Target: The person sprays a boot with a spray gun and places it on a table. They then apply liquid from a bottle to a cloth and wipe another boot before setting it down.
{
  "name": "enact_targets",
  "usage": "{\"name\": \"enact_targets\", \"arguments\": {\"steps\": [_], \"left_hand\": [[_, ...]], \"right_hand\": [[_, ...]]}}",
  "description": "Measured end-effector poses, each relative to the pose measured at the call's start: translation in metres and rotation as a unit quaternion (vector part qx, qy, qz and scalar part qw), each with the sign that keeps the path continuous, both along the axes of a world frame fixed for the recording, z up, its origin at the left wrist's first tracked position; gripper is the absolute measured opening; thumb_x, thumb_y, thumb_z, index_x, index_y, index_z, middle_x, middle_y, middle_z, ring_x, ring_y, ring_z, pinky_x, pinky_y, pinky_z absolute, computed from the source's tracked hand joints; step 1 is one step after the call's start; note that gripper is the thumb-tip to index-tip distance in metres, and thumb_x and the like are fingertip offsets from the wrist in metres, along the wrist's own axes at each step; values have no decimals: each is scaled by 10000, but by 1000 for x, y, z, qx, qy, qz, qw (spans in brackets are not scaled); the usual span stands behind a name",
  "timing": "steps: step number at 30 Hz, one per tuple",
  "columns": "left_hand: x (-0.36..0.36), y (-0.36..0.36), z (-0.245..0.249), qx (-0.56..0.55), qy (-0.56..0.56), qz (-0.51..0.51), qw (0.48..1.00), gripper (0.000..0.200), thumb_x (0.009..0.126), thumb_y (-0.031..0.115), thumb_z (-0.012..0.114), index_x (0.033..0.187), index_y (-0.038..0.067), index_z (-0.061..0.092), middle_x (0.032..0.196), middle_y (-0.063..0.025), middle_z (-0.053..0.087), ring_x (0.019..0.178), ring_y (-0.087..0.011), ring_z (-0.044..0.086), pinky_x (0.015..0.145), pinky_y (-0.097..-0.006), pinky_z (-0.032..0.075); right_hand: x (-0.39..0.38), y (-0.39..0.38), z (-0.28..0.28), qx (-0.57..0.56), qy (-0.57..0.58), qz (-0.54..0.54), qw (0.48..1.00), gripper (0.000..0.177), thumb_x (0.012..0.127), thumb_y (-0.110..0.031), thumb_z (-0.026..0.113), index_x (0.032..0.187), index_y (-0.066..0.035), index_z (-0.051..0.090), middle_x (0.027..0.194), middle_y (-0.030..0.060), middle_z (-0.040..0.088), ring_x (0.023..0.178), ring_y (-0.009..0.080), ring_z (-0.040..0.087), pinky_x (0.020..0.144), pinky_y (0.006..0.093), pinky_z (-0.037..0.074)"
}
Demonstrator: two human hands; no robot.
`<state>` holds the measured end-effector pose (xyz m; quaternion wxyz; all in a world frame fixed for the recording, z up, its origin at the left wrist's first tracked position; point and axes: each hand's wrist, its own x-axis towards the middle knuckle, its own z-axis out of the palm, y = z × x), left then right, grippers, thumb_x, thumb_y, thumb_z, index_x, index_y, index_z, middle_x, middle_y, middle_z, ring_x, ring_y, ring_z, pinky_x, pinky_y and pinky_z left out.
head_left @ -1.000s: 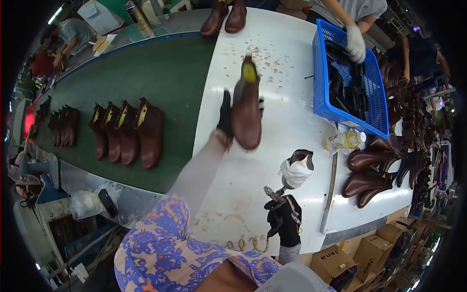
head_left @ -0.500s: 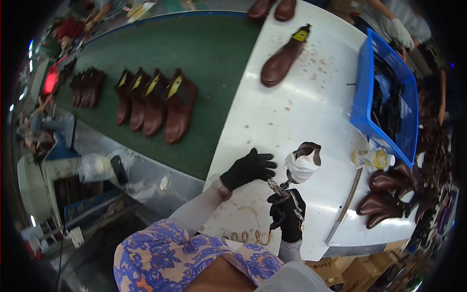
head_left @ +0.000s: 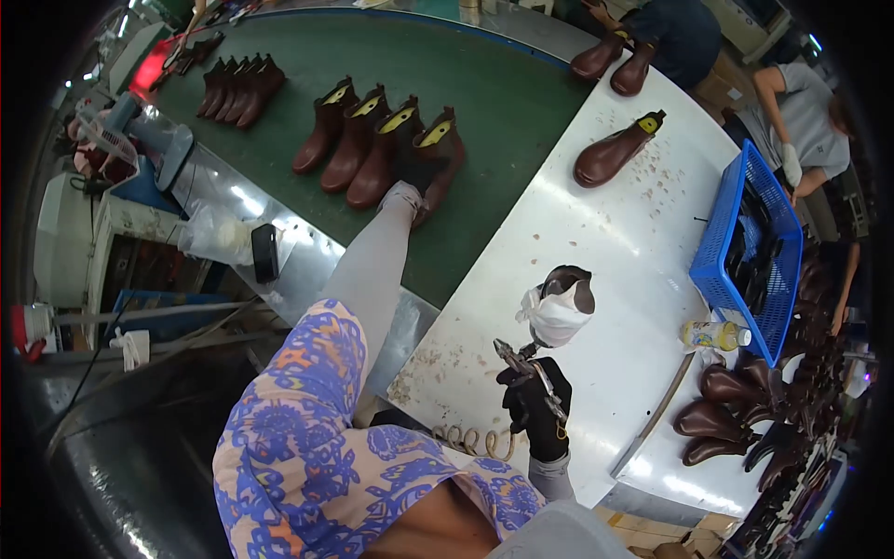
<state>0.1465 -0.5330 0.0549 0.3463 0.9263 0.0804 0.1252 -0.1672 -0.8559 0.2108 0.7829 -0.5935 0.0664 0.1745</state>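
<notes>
My left hand (head_left: pixel 416 177), in a black glove, reaches onto the green belt and is closed about the nearest brown ankle boot (head_left: pixel 447 160); its fingertips are partly hidden. Several matching boots (head_left: pixel 374 168) with yellow inside labels stand beside it in a row. My right hand (head_left: pixel 538 401), also black-gloved, grips a metal spray gun (head_left: pixel 533 361) above the white table. The gun's dark cup (head_left: pixel 566 279) is wrapped in white cloth (head_left: pixel 557 315). A coiled hose (head_left: pixel 475 442) hangs near my right wrist. A single boot (head_left: pixel 610 156) lies on the white table.
A blue basket (head_left: pixel 712 252) of dark pieces stands at the table's right, with a bottle (head_left: pixel 715 334) beside it. Brown boots (head_left: pixel 712 419) lie at the right. A black case (head_left: pixel 265 253) sits on the metal ledge. A co-worker (head_left: pixel 803 121) is beyond the basket.
My left hand has moved from over the white table left and forward to the nearest boot on the belt. My right hand still holds the spray gun. The view has turned left.
</notes>
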Motion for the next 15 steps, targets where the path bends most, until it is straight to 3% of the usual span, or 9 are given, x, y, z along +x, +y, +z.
{"name": "enact_targets", "arguments": {"steps": [4, 5, 6, 7, 8, 12, 14, 15], "left_hand": [[-69, 30, 27, -102, 8, -102, 990, 502, 796, 245, 664, 1214, 19, 503, 1179, -99, 563, 1110, -213, 533, 939, -309, 432], [-92, 45, 29, -239, 20, -144, 960, 491, 810, 240, 658, 1231, 34, 510, 1235, -75, 556, 1118, -210, 542, 960, -324, 428], [-124, 52, 42, -238, 18, -130, 962, 491, 810, 240, 658, 1231, 34, 510, 1235, -75, 556, 1118, -210, 542, 960, -324, 428], [-162, 60, 55, -471, 53, -108, 874, 489, 837, 234, 633, 1262, 40, 485, 1244, -70, 549, 1124, -210, 536, 970, -329, 423], [-201, 68, 70, -676, 75, -77, 729, 488, 863, 228, 607, 1292, 47, 461, 1254, -65, 543, 1130, -210, 531, 981, -333, 417], [-359, 92, 111, -651, -43, 32, 757, 400, 957, 233, 506, 1314, 91, 396, 1145, -31, 537, 1024, -148, 534, 877, -316, 446], [-420, 136, 74, -626, -106, 74, 769, 413, 950, 222, 522, 1322, 115, 378, 1150, -32, 527, 997, -134, 532, 855, -315, 448], [-449, 159, 58, -704, -141, 18, 696, 419, 971, 264, 461, 1348, 103, 375, 1208, -36, 521, 1074, -155, 514, 927, -314, 416]], "right_hand": [[-11, 16, 19, 8, -8, 6, 1000, 201, 870, -186, 542, 901, 13, 548, 729, 106, 660, 442, 52, 507, 384, 192, 365], [-14, 20, 27, -3, -5, 20, 1000, 199, 872, -194, 551, 900, 3, 542, 730, 105, 658, 443, 50, 508, 382, 190, 363], [-17, 27, 33, -7, -18, 29, 999, 200, 881, -205, 549, 898, -6, 540, 737, 105, 657, 453, 46, 511, 389, 183, 362], [-20, 37, 40, 4, -32, 34, 999, 193, 885, -202, 543, 895, -9, 538, 744, 109, 658, 460, 45, 513, 398, 181, 366], [-23, 47, 47, 15, -44, 42, 998, 188, 889, -199, 536, 891, -12, 536, 751, 113, 658, 466, 45, 514, 407, 178, 369], [-45, 85, 73, 45, -103, 164, 980, 154, 880, -152, 521, 878, 2, 526, 731, 99, 642, 493, 46, 516, 430, 196, 379], [-57, 112, 84, 0, -119, 237, 964, 170, 861, -143, 540, 909, 18, 560, 724, 71, 638, 484, 49, 504, 439, 189, 373], [-65, 125, 89, -2, -141, 272, 952, 170, 852, -133, 546, 926, 17, 574, 725, 61, 637, 482, 45, 499, 440, 190, 368]]}}
